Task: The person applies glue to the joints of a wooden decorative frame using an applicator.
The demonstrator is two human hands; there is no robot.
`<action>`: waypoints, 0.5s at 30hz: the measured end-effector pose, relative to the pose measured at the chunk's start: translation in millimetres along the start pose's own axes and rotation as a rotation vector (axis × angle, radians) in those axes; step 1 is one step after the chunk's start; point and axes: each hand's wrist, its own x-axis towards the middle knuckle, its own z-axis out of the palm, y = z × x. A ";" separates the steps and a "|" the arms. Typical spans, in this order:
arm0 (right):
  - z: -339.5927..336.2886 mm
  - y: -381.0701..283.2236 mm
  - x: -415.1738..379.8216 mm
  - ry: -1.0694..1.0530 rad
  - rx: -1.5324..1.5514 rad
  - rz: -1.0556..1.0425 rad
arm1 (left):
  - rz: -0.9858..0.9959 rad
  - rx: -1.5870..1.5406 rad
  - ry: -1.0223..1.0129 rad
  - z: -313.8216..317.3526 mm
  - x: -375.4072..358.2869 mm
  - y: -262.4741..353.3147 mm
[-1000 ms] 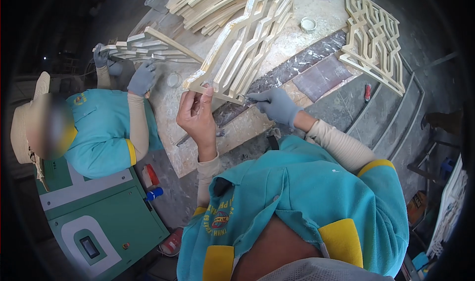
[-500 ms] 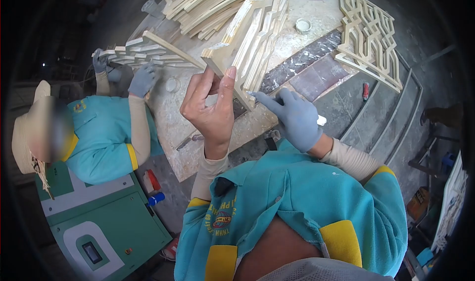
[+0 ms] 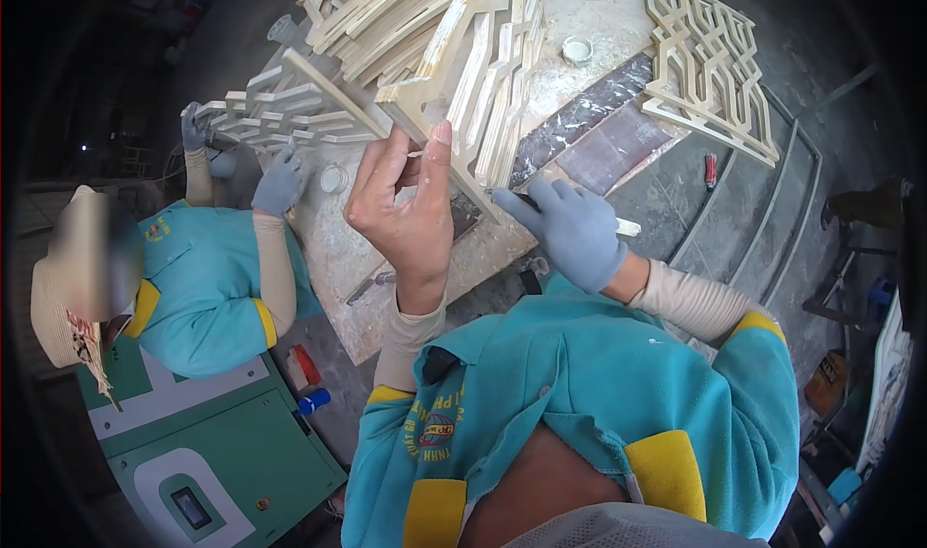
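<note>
My bare left hand (image 3: 406,210) pinches the lower edge of a pale wooden lattice panel (image 3: 492,75), which stands tilted up over the table. White filler shows along some of its edges. My right hand (image 3: 575,229), in a grey glove, is closed around a slim tool with a pale end (image 3: 628,227) sticking out beside the palm. The gloved index finger points at the panel's bottom corner; the tool's tip is too small to make out.
A co-worker (image 3: 203,278) at the left handles another lattice panel (image 3: 280,109). On the worktable (image 3: 357,316) lie stacked wooden strips (image 3: 406,17), a small cup (image 3: 577,51) and a lattice panel (image 3: 710,65). A green machine (image 3: 222,451) stands lower left.
The panel leans slightly further left and up in view. My right hand has shifted a little along its bottom corner. The co-worker's panel has turned, showing more of its lattice.
</note>
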 end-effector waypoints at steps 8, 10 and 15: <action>-0.6 15.7 16.0 0.109 -0.046 0.018 | -0.007 0.005 0.009 -1.8 1.9 2.4; -2.2 11.8 8.6 0.094 -0.062 -0.005 | -0.004 0.014 0.006 -3.0 1.7 1.6; 2.3 14.5 12.3 0.061 -0.096 -0.014 | 0.015 0.013 0.007 -1.2 2.5 5.0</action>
